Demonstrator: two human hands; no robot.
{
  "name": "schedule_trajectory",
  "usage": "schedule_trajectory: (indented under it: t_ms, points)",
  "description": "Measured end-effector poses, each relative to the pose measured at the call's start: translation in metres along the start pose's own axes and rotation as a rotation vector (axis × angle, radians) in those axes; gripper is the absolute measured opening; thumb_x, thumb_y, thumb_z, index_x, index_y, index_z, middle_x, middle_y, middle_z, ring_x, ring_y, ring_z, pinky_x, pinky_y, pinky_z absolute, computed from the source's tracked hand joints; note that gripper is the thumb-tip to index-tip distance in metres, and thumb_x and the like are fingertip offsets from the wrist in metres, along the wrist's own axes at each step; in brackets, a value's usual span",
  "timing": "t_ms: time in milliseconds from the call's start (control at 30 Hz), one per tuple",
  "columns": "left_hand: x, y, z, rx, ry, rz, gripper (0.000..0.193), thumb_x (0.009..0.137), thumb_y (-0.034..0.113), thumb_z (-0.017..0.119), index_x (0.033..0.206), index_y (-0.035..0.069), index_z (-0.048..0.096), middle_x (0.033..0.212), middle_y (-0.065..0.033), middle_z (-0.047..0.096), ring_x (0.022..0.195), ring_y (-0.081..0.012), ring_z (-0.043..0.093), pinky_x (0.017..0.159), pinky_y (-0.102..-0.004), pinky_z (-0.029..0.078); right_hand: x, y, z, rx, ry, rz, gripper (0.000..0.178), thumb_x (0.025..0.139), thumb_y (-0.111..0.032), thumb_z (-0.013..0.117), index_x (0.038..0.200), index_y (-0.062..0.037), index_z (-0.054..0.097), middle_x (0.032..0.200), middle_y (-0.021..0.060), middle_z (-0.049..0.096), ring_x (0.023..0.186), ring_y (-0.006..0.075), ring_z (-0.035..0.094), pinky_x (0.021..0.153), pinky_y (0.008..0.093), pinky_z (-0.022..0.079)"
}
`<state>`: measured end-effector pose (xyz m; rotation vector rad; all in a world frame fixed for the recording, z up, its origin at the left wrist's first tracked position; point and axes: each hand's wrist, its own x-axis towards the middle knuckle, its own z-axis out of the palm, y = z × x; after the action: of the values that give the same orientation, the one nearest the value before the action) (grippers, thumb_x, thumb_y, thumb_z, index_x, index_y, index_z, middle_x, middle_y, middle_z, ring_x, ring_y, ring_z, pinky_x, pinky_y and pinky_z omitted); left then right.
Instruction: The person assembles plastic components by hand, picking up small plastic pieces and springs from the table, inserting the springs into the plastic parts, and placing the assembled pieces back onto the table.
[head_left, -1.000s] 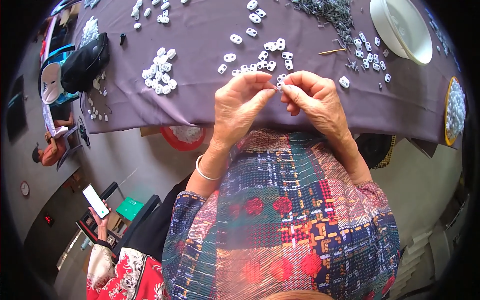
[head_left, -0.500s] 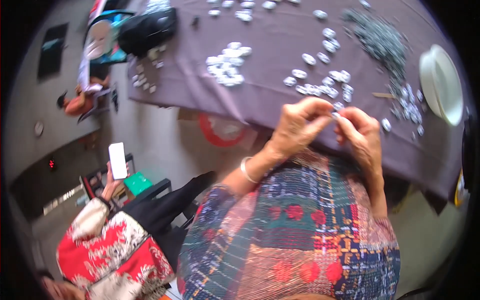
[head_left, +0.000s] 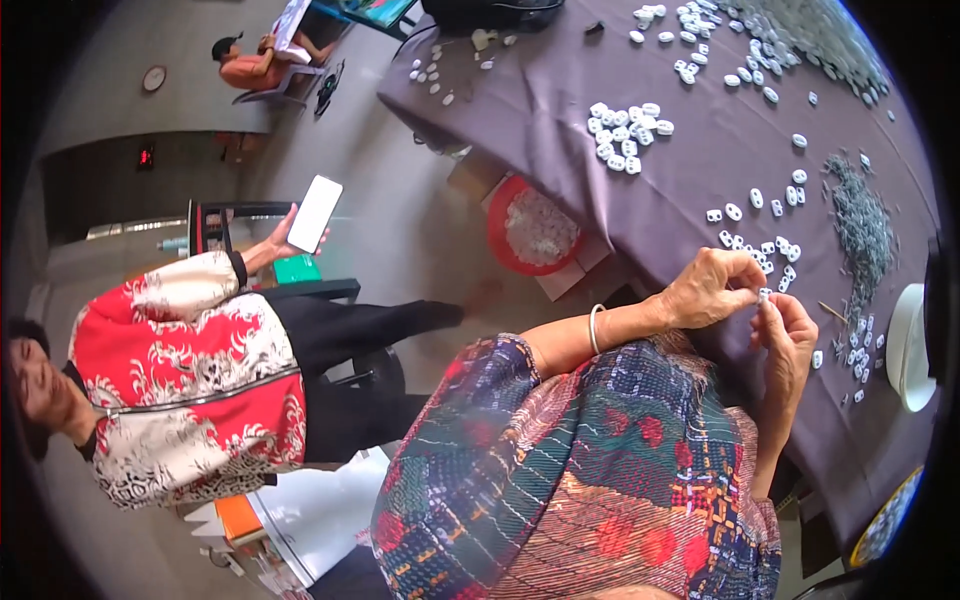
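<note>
Just over the table's near edge, my two hands meet at the fingertips. A small white plastic piece (head_left: 765,294) is pinched between them, mostly hidden by the fingers. My left hand (head_left: 712,288), with a pale bangle at the wrist, grips it from the left. From the right, the thumb and fingers of my right hand (head_left: 786,335) close on the same piece. Beyond the fingertips lies a loose cluster of white oval pieces (head_left: 768,248) with dark openings. To the right spreads a heap of thin grey pins (head_left: 860,225).
A dark purple cloth (head_left: 690,195) covers the table. More white pieces (head_left: 628,135) lie farther off, and a white bowl (head_left: 908,355) stands at right. Below the left edge sits a red basin (head_left: 497,245) of white bits. A seated person (head_left: 200,340) at left holds a phone (head_left: 314,214).
The view has swung left, so the table and my hands appear farther right and lower. My hands stay together at the fingertips around a small white piece.
</note>
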<state>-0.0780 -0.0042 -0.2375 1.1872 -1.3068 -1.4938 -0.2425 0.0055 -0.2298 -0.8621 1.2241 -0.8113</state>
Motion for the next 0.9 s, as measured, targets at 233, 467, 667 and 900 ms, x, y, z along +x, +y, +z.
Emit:
schedule_trajectory:
  t_ms: [233,467,667,900]
  points:
    - [0.000,-0.003,-0.003,-0.007,0.019,-0.005,0.016,0.075,0.003,0.063,0.090,-0.003,0.062,0.081,-0.0079,0.066,0.080,-0.0123,0.061,0.073,-0.0269,0.050,0.008,0.008,-0.007,-0.035,-0.035,-0.042,0.014,0.087,-0.016,0.061,0.091,-0.0026,0.060,0.065,-0.0006,0.056,0.051,0.0035,0.049,0.044,0.0159,0.037]
    - [0.007,-0.014,0.008,0.028,0.103,0.071,0.015,0.070,0.002,0.063,0.084,-0.003,0.062,0.075,-0.0111,0.066,0.073,-0.0158,0.064,0.068,-0.0282,0.052,0.005,0.009,-0.007,0.001,0.012,-0.039,0.015,0.086,-0.017,0.062,0.091,-0.0036,0.060,0.064,-0.0009,0.056,0.048,0.0029,0.047,0.043,0.0152,0.036]
    - [0.009,-0.014,0.011,0.009,0.096,0.000,0.016,0.075,0.004,0.065,0.089,-0.003,0.062,0.081,-0.0090,0.066,0.078,-0.0132,0.062,0.072,-0.0267,0.051,0.011,0.010,-0.015,-0.004,0.013,-0.025,0.014,0.086,-0.015,0.061,0.089,-0.0015,0.060,0.065,-0.0008,0.056,0.051,0.0032,0.047,0.045,0.0154,0.036]
    - [0.011,-0.018,0.012,-0.084,0.076,-0.051,0.018,0.074,0.002,0.066,0.090,-0.004,0.061,0.083,-0.0077,0.065,0.080,-0.0114,0.062,0.073,-0.0258,0.051,0.010,0.009,-0.012,-0.012,0.009,-0.032,0.014,0.086,-0.015,0.061,0.088,-0.0016,0.060,0.064,-0.0012,0.055,0.050,0.0030,0.046,0.045,0.0154,0.036]
